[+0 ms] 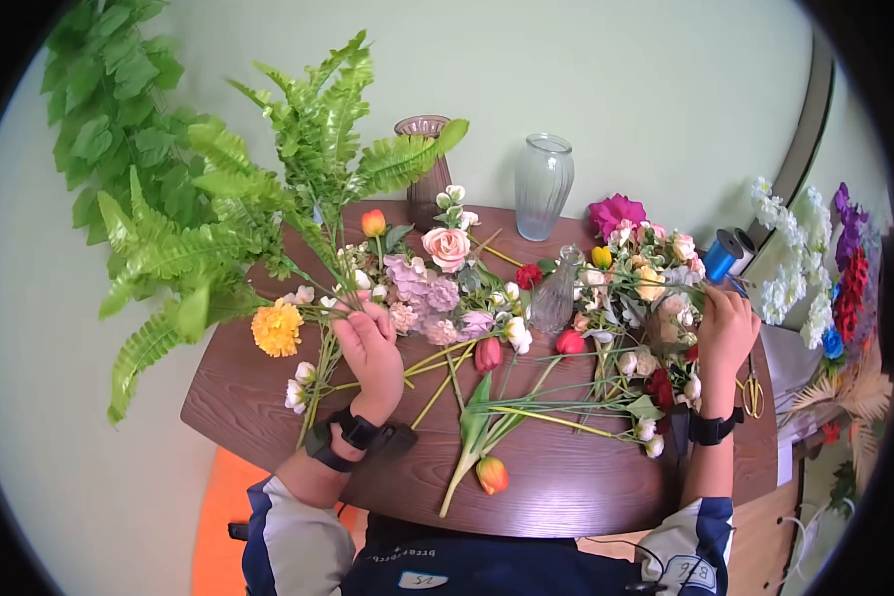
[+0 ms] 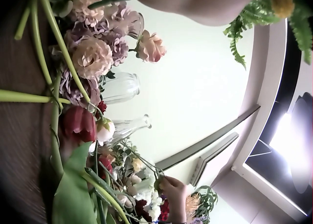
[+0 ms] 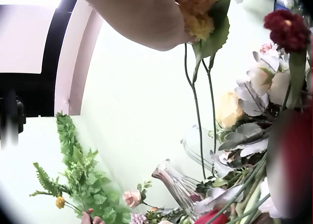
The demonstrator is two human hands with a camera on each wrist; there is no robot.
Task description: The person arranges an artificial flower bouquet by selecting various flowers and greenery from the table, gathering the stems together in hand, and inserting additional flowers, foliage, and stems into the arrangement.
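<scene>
Several fern stems [image 1: 318, 282] sit pinched in the left hand [image 1: 371, 360], a thin stem [image 2: 157, 181] in the right hand [image 1: 725, 336]; the fern [image 1: 313, 149] seems light, springy, best gripped where stems gather

The bench [image 1: 576, 492] looks like dark wood with visible grain and a smooth, slightly glossy top, while the ribbed vase [image 1: 543, 189] and the small bottle-shaped vase [image 1: 554, 298] are clear, shiny glass, and the brownish vase [image 1: 429, 189] is tinted glass. The tulip [image 1: 492, 475] has smooth petals with a soft sheen; the yellow carnation [image 1: 276, 329] looks matt and ruffled, like cloth, and the blue spool [image 1: 721, 256] is glossy.
</scene>
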